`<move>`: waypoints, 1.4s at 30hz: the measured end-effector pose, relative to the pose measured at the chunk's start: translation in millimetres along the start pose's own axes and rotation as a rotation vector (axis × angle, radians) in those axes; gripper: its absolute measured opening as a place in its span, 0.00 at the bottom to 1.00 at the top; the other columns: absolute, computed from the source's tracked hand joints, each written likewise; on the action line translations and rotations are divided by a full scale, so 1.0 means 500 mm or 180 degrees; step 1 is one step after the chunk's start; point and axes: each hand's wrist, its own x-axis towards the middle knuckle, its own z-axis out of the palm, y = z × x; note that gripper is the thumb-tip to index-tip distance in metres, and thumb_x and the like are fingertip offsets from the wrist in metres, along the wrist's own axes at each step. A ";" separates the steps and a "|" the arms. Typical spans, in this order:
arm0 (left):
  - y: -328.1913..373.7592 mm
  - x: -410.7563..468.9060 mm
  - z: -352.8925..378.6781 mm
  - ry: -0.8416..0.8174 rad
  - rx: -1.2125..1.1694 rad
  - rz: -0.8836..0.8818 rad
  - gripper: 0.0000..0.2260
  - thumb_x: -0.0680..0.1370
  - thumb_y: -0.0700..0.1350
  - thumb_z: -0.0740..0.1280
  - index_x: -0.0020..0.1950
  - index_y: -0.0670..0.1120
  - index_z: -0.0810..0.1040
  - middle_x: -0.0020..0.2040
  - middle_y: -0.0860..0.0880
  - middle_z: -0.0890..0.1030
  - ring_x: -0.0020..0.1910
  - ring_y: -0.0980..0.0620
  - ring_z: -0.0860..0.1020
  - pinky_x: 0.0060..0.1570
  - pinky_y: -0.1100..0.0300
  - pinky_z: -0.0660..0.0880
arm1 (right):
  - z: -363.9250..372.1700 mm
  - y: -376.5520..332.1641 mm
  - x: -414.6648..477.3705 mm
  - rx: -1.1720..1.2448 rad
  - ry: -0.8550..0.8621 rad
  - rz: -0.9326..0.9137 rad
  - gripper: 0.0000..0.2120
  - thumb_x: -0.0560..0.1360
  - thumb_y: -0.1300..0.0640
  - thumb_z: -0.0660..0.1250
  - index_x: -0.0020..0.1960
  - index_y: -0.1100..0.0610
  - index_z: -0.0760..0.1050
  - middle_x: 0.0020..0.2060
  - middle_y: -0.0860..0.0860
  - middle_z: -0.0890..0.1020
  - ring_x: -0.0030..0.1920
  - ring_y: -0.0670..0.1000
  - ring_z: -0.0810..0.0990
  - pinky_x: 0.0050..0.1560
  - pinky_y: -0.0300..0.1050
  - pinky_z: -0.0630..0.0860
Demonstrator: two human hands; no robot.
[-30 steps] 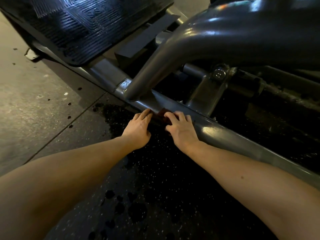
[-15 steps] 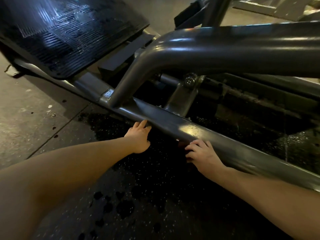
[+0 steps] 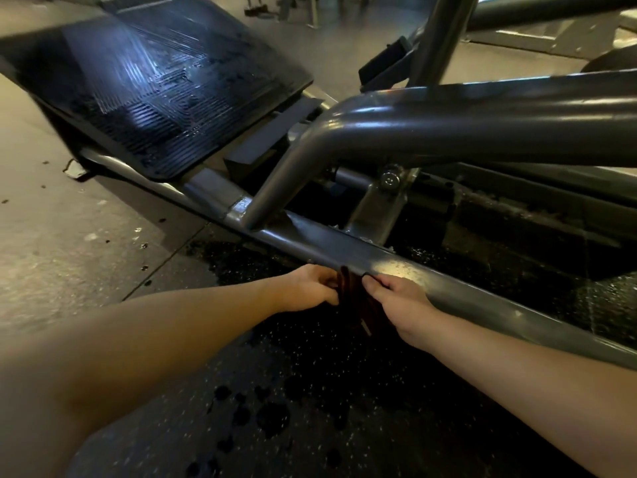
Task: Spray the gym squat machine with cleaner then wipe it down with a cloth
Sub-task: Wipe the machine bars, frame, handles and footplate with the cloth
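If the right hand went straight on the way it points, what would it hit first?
Probably the rail, just beyond its knuckles: the right hand pinches the cloth at the rail's near edge. Depth is unclear, so it might slip underneath.

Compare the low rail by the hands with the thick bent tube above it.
The low rail runs straight just above the floor; the bent tube is thicker and curves down to join it. The left hand and right hand grip the dark cloth at the low rail's near edge; nothing touches the bent tube. Both are glossy grey metal.
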 end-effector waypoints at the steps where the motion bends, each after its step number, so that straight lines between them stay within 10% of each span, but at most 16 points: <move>1: 0.001 -0.003 -0.002 0.0024 -0.0015 0.0000 0.15 0.78 0.40 0.70 0.64 0.49 0.82 0.53 0.54 0.83 0.51 0.62 0.78 0.42 0.75 0.71 | 0.006 -0.003 0.001 0.0160 0.0024 0.0064 0.09 0.81 0.52 0.70 0.53 0.57 0.84 0.38 0.55 0.87 0.34 0.54 0.86 0.34 0.48 0.82; 10: -0.006 -0.014 0.002 0.0143 -0.0884 -0.0161 0.09 0.82 0.41 0.66 0.58 0.44 0.84 0.57 0.43 0.85 0.58 0.46 0.83 0.63 0.50 0.80 | 0.006 -0.023 -0.005 0.0899 -0.0004 0.0659 0.14 0.81 0.47 0.70 0.55 0.58 0.83 0.43 0.56 0.88 0.43 0.56 0.87 0.44 0.52 0.83; 28: 0.000 -0.029 -0.002 0.0442 -0.0174 -0.0095 0.05 0.81 0.46 0.69 0.55 0.49 0.84 0.53 0.49 0.84 0.54 0.51 0.82 0.62 0.51 0.78 | -0.007 0.003 -0.028 0.0887 -0.0627 0.0686 0.30 0.70 0.37 0.72 0.62 0.58 0.82 0.52 0.58 0.87 0.58 0.61 0.85 0.56 0.57 0.83; 42: 0.020 -0.014 0.004 0.0708 -0.0158 0.0290 0.11 0.85 0.47 0.63 0.66 0.49 0.79 0.60 0.53 0.82 0.60 0.54 0.79 0.65 0.52 0.76 | -0.021 0.038 -0.005 0.0111 -0.0848 0.0391 0.19 0.73 0.64 0.77 0.63 0.59 0.80 0.52 0.56 0.88 0.53 0.57 0.87 0.56 0.52 0.83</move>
